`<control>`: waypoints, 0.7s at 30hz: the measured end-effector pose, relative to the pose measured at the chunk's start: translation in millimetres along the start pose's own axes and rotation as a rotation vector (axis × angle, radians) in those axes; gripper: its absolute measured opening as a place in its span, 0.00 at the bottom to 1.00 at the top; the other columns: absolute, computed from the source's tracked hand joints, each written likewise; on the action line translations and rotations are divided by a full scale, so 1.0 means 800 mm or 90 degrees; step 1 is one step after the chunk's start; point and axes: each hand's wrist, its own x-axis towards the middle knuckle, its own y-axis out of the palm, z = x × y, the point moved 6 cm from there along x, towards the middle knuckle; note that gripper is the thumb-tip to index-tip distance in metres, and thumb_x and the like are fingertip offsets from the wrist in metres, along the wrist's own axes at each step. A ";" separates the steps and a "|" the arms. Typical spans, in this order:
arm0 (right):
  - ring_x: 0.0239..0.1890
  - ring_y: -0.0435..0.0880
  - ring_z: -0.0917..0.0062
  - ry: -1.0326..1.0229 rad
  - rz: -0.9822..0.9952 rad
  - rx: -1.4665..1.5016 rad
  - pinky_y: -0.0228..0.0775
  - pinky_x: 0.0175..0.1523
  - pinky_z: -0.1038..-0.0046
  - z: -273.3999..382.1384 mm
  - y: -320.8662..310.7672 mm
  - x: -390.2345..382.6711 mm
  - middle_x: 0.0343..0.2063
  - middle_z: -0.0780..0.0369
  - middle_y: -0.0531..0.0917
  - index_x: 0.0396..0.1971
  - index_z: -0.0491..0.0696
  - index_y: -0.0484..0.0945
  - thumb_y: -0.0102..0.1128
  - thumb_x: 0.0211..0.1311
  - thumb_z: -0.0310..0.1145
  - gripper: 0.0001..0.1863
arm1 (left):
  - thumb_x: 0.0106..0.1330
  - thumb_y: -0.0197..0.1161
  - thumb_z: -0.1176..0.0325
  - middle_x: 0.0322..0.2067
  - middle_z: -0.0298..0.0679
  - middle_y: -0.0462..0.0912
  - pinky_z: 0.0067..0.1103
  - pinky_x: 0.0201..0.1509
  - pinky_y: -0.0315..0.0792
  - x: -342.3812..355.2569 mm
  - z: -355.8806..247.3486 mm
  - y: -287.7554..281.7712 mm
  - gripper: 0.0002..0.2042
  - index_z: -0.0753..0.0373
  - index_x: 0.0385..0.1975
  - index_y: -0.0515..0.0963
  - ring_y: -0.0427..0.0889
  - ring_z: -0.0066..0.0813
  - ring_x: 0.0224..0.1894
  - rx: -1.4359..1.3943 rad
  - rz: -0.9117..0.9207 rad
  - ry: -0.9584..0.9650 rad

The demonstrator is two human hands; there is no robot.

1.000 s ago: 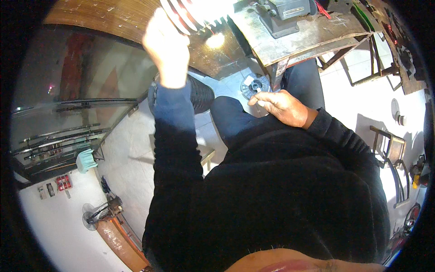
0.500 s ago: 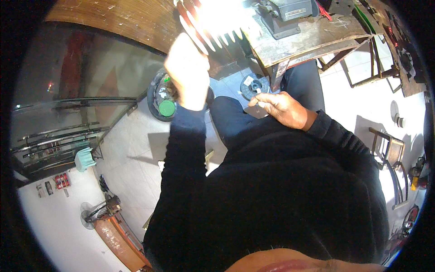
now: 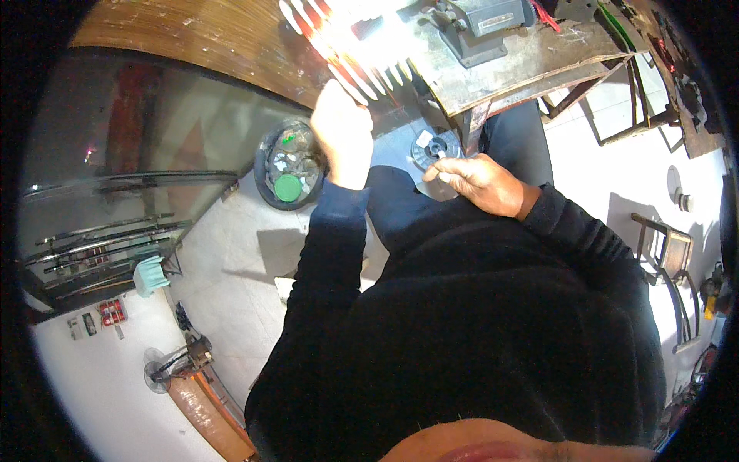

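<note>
My left hand (image 3: 343,135) is raised at the top centre, washed out by strong light. Its fingers look curled at the lower end of a glaring red-and-white banded shape (image 3: 350,73); what they hold, if anything, is lost in the glare. Above my lap, my right hand (image 3: 486,185) is closed, with thumb and forefinger pressed together. Anything between those fingertips is too small to make out. Just beyond them a grey spool (image 3: 449,146) with a pale label lies low down, near the workbench leg.
A dark bin (image 3: 266,173) holding rubbish and a green round lid (image 3: 287,188) stands left of my knees. Ahead right, a grey machine (image 3: 481,31) sits on a worn wooden workbench (image 3: 531,73). A wooden tabletop (image 3: 177,31) spans the upper left; a small chair (image 3: 668,254) stands right.
My left hand has shifted right and slightly down, exposing more of the bin. The banded shape shows more widely through the glare. My right hand stays almost where it was.
</note>
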 end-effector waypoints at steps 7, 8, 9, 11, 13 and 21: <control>0.35 0.86 0.61 -0.013 0.014 0.002 0.78 0.45 0.65 0.009 0.000 -0.001 0.33 0.53 0.86 0.56 0.48 0.83 0.54 0.81 0.27 0.12 | 0.81 0.55 0.68 0.26 0.34 0.79 0.23 0.32 0.76 0.166 -0.081 -0.044 0.11 0.65 0.33 0.79 0.81 0.23 0.29 -0.148 -0.040 -0.030; 0.36 0.86 0.61 -0.007 0.011 0.009 0.78 0.45 0.65 0.011 -0.001 -0.003 0.33 0.53 0.86 0.56 0.48 0.83 0.54 0.81 0.27 0.12 | 0.81 0.55 0.69 0.29 0.35 0.81 0.23 0.35 0.78 0.213 -0.073 -0.045 0.10 0.66 0.37 0.80 0.82 0.26 0.31 -0.279 -0.071 -0.191; 0.36 0.86 0.61 0.013 0.011 0.005 0.78 0.46 0.65 0.011 -0.001 -0.003 0.34 0.53 0.86 0.56 0.48 0.83 0.54 0.81 0.27 0.12 | 0.81 0.55 0.70 0.31 0.36 0.82 0.23 0.35 0.78 0.222 -0.060 -0.037 0.10 0.67 0.39 0.80 0.83 0.28 0.31 -0.305 -0.065 -0.226; 0.38 0.87 0.61 0.025 0.002 0.013 0.78 0.48 0.65 0.010 -0.003 -0.003 0.35 0.53 0.86 0.57 0.48 0.83 0.54 0.81 0.26 0.13 | 0.80 0.55 0.72 0.32 0.38 0.83 0.23 0.35 0.79 0.225 -0.030 -0.018 0.08 0.68 0.40 0.79 0.83 0.31 0.30 -0.362 -0.055 -0.323; 0.38 0.87 0.62 0.039 0.016 -0.006 0.78 0.49 0.65 0.006 -0.002 -0.003 0.35 0.53 0.86 0.57 0.48 0.83 0.53 0.80 0.26 0.13 | 0.76 0.57 0.74 0.31 0.38 0.82 0.24 0.35 0.78 0.168 0.005 0.000 0.06 0.67 0.37 0.79 0.83 0.32 0.31 -0.345 -0.025 -0.308; 0.35 0.87 0.64 -0.009 0.057 -0.005 0.79 0.45 0.66 -0.004 0.007 0.001 0.33 0.54 0.86 0.56 0.48 0.83 0.55 0.80 0.26 0.13 | 0.67 0.62 0.79 0.27 0.38 0.80 0.25 0.36 0.78 0.026 -0.048 -0.028 0.03 0.65 0.31 0.77 0.82 0.31 0.29 -0.031 0.003 0.159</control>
